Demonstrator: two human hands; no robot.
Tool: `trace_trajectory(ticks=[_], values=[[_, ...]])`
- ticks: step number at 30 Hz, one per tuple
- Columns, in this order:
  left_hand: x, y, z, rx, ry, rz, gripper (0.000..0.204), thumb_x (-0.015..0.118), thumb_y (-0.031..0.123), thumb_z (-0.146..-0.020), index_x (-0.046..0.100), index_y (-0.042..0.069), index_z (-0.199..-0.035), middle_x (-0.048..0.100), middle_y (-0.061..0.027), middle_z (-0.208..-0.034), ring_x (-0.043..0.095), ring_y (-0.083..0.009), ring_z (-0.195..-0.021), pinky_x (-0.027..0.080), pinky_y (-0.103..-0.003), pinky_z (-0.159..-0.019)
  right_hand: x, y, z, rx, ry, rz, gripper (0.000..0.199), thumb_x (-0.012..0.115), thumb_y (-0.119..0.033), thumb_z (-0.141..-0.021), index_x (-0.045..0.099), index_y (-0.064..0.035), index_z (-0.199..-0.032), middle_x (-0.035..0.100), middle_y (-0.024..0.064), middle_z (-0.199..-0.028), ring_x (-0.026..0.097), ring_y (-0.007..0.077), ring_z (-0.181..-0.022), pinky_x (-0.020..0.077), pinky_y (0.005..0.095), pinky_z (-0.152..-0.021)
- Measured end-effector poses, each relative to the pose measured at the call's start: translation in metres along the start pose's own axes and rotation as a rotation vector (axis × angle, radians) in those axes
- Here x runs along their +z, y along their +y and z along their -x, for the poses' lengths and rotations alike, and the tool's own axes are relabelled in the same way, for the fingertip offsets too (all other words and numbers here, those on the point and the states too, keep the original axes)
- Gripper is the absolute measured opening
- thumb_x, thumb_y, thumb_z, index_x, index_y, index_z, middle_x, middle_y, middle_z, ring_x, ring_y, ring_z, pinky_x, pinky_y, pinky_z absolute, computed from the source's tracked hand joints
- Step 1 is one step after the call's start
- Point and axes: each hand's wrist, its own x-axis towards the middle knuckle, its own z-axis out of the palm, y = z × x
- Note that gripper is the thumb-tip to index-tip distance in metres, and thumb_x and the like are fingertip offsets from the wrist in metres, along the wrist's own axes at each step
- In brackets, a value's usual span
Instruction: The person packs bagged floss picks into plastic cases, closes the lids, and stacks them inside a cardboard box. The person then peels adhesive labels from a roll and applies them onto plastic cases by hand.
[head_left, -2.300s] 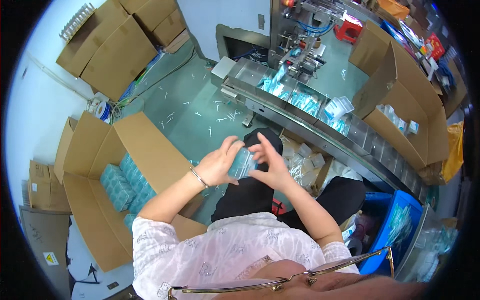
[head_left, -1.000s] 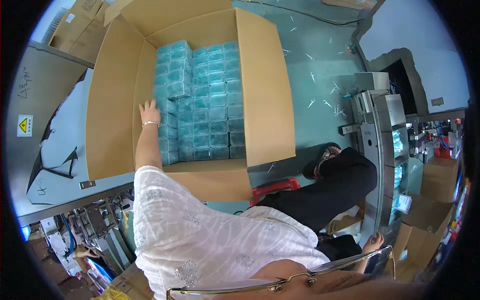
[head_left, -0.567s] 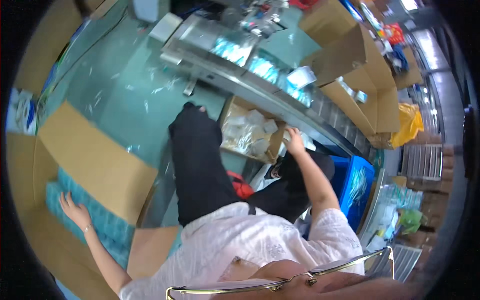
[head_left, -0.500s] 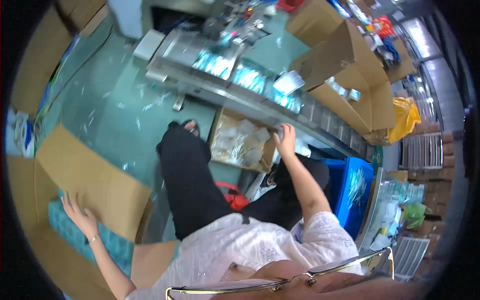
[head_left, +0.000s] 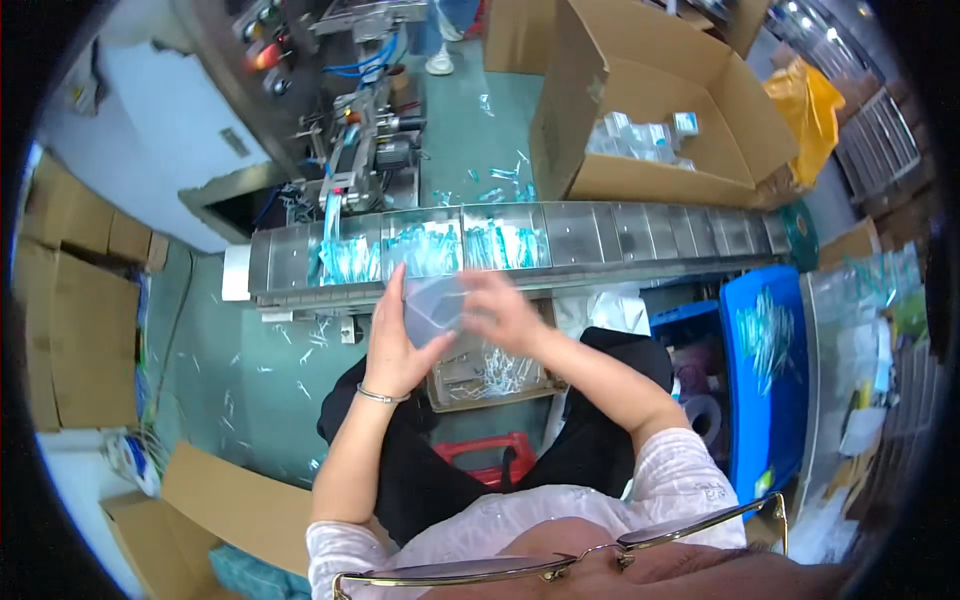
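A clear, box-shaped plastic container (head_left: 430,308) is in my left hand (head_left: 390,352), its thumb along the lower edge and its fingers on the left side. Close against the container's right side is my right hand (head_left: 508,318), smeared by motion, so its grip is unclear. Both hands are above my lap, just on the near side of a metal conveyor (head_left: 585,235) with compartments. Several of these hold piles of small teal and white plastic sticks (head_left: 505,243). Below the hands, a shallow cardboard box (head_left: 470,404) holds loose white pieces.
A big open carton (head_left: 680,185) with clear containers stands beyond the conveyor. To the right is a blue bin (head_left: 765,400), with a teal tape roll (head_left: 798,238) above it. Machinery (head_left: 385,150) stands at the far left. An open carton (head_left: 240,500) sits at lower left.
My left hand has come from the left carton to the front of the conveyor and now holds the clear container. My right hand has moved left towards it. The view has turned.
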Motion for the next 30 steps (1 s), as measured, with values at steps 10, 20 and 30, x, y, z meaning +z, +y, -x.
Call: trace_trajectory(ticks=[10, 20, 30], values=[[0.001, -0.012, 0.094, -0.132, 0.164, 0.433, 0.078, 0.067, -0.001, -0.062, 0.028, 0.0, -0.129, 0.035, -0.0135, -0.125, 0.037, -0.024, -0.117, 0.03, -0.036, -0.099, 0.019, 0.147, -0.048, 1.547, 0.189, 0.158, 0.11, 0.07, -0.052, -0.061, 0.006, -0.0066, -0.138, 0.032, 0.0297, -0.127, 0.042, 0.0378, -0.113, 0.0356, 0.0434, -0.093], [-0.009, -0.002, 0.146, -0.3, 0.181, 0.734, 0.074, 0.061, -0.003, -0.065, 0.026, 0.002, -0.13, 0.037, -0.0132, -0.122, 0.042, -0.0253, -0.113, 0.035, -0.037, -0.096, 0.067, 0.184, -0.048, 1.106, 0.459, -0.425, 0.123, 0.086, -0.028, -0.041, 0.011, -0.0029, -0.135, 0.024, 0.0217, -0.137, 0.031, 0.0323, -0.125, 0.0283, 0.0328, -0.102], [-0.023, 0.011, 0.113, -0.201, -0.101, 0.392, 0.088, 0.069, -0.003, -0.058, 0.021, 0.002, -0.132, 0.039, -0.0137, -0.121, 0.043, -0.023, -0.113, 0.034, -0.034, -0.096, 0.02, 0.128, -0.043, 0.946, 0.616, -1.011, 0.054, 0.068, -0.002, -0.057, 0.046, -0.0004, -0.106, 0.057, 0.0105, -0.091, 0.059, 0.022, -0.08, 0.0502, 0.0381, -0.07]])
